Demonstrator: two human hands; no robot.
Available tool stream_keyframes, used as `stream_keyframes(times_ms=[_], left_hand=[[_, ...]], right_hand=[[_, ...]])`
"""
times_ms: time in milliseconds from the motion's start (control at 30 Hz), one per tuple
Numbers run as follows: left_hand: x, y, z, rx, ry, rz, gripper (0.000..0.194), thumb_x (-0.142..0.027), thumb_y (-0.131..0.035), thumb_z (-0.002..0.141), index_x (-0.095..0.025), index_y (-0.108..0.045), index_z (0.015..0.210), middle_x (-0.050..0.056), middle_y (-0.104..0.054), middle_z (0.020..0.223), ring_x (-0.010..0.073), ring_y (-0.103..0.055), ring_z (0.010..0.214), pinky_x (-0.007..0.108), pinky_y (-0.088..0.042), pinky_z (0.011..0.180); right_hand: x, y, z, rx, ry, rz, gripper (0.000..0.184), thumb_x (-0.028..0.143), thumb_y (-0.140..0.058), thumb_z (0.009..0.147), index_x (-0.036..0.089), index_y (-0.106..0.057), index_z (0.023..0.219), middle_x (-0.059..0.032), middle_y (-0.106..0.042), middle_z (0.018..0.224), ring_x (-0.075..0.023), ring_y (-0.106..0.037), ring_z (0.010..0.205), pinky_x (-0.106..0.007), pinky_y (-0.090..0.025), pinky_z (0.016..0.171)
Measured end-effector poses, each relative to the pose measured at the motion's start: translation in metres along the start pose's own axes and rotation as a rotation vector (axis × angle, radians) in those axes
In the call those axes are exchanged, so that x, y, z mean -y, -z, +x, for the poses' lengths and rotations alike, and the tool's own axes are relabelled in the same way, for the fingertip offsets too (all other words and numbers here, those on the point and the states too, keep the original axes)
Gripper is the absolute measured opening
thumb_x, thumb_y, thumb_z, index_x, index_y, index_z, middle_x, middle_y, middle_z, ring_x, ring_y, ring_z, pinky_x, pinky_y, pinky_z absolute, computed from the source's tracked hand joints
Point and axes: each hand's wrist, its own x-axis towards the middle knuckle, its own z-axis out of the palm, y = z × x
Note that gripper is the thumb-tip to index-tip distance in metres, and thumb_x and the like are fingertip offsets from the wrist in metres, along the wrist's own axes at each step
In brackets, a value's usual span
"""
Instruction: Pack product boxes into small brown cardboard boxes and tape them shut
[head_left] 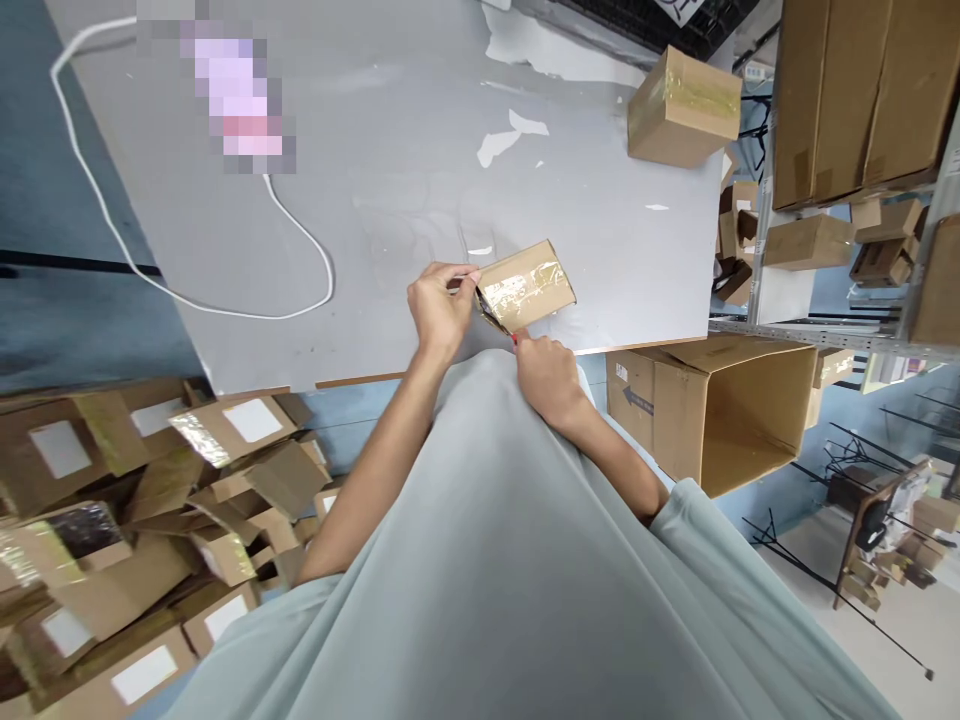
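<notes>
Left hand [442, 308] pinches box [527, 287] at its corner. Right hand [551, 378] grips red tool [515, 339] near table edge [645, 345]. Bare tabletop [405, 130] extends beyond both.

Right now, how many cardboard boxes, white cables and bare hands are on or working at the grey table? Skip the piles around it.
Cardboard boxes: 2 (small box at the hands, corner box)
White cable: 1
Bare hands: 2 (left hand, right hand)
Total: 5
</notes>
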Motion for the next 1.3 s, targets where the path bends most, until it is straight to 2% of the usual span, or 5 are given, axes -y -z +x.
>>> stream_keyframes(times_ms=[100,233,433,700,1300], left_hand=[[-0.009,-0.005,-0.002,-0.02,-0.075,0.067,0.034,-0.035,-0.065,0.113,-0.023,-0.083,0.138,0.014,-0.08,0.142,0.0325,-0.077,0.134,0.049,-0.062,0.121],[-0.029,-0.033,-0.002,0.09,-0.326,0.168,0.047,-0.055,-0.075,0.11,-0.031,-0.078,0.15,0.014,-0.066,0.171,0.0441,-0.047,0.173,0.066,-0.033,0.145],[-0.041,-0.066,-0.005,0.217,-0.469,0.263,0.075,-0.067,-0.087,0.095,-0.035,-0.072,0.162,0.013,-0.053,0.186,0.05,-0.037,0.179,0.077,-0.018,0.148],[-0.029,-0.067,-0.006,0.186,-0.486,0.306,0.067,-0.059,-0.083,0.099,-0.037,-0.071,0.161,0.011,-0.051,0.188,0.0459,-0.039,0.179,0.073,-0.02,0.149],[-0.025,-0.077,-0.005,0.172,-0.492,0.228,0.065,-0.059,-0.071,0.105,-0.031,-0.069,0.164,0.013,-0.049,0.189,0.0475,-0.039,0.178,0.074,-0.02,0.148]], right_hand=[[-0.02,0.025,-0.012,-0.059,-0.137,-0.029,0.042,0.03,-0.047,0.125,0.022,-0.068,0.16,-0.0188,-0.089,0.115,-0.0371,-0.086,0.107,-0.043,-0.063,0.096],[-0.057,0.049,-0.004,-0.193,-0.168,0.048,0.05,0.033,-0.038,0.127,0.023,-0.062,0.169,-0.0138,-0.09,0.12,-0.0339,-0.085,0.108,-0.038,-0.058,0.097],[-0.094,0.056,0.035,-0.232,-0.074,0.071,0.057,0.033,-0.036,0.126,0.019,-0.054,0.178,-0.016,-0.088,0.13,-0.0318,-0.083,0.113,-0.039,-0.059,0.103],[-0.089,0.066,0.068,-0.121,-0.012,0.029,0.06,0.032,-0.041,0.124,0.017,-0.05,0.181,-0.0185,-0.086,0.137,-0.0357,-0.081,0.127,-0.046,-0.061,0.112],[-0.059,0.054,0.059,-0.133,-0.182,-0.067,0.056,0.029,-0.04,0.124,0.016,-0.048,0.178,-0.0212,-0.086,0.134,-0.0363,-0.082,0.125,-0.048,-0.062,0.112]])
